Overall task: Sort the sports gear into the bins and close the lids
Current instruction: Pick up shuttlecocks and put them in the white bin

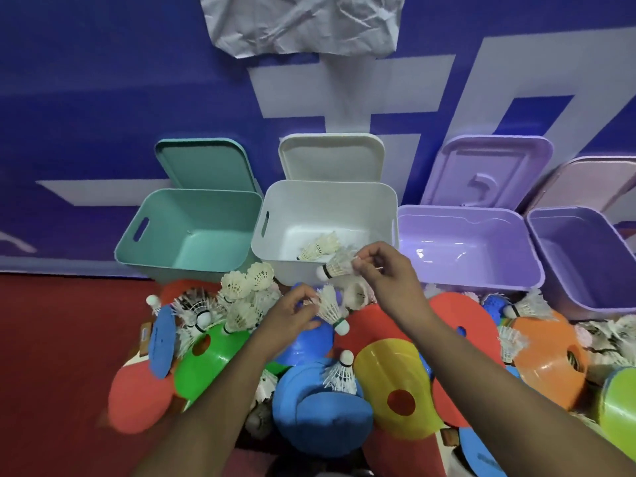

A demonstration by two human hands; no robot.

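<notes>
bins: teal bin (165, 218), white bin (344, 204), lilac bin (447, 228). green cone (220, 359), yellow cone (389, 373), orange cone (543, 359), all glossy. shuttlecock (335, 266) white, dark band at cork. wall (103, 98) deep blue, pale blocky stripes. floor (62, 339) red.

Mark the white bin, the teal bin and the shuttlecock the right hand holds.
white bin (327, 204): head view, inner back wall.
teal bin (206, 215): head view, inner back wall.
shuttlecock (339, 265): head view, feathers, pinched by right hand (382, 270).

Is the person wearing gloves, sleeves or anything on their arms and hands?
No. The left hand and right hand are bare, without gloves. The forearms show no sleeves in view, and no watch, bracelet or ring is visible.
</notes>
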